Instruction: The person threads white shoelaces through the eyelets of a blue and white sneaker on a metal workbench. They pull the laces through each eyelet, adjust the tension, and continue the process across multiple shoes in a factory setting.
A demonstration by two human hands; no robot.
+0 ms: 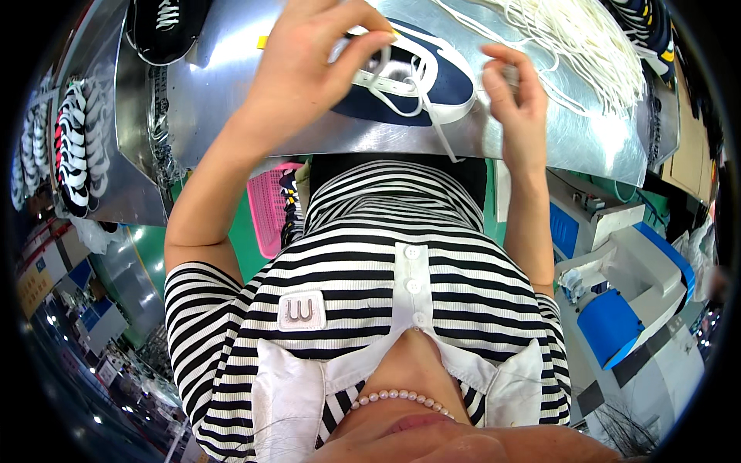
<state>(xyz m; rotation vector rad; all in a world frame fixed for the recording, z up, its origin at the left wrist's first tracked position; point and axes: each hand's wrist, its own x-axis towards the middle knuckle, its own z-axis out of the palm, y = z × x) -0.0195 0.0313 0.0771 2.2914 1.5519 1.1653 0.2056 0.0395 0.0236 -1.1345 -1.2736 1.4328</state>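
Left grip point(309, 62) on flat, looped white shoelace point(439, 130)

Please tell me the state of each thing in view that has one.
Navy shoe: opening up, partly laced.
White lace: in the shoe, one end trailing to the table edge.
Spare laces: loose, heaped.
Black shoe: white lacing in.
Left hand: pinching the lace.
Right hand: curled, blurred; grip unclear.

Shiny metal workbench point(208, 92), bright glare; green floor point(248, 258) below; blue-and-white machine point(610, 324) at right.
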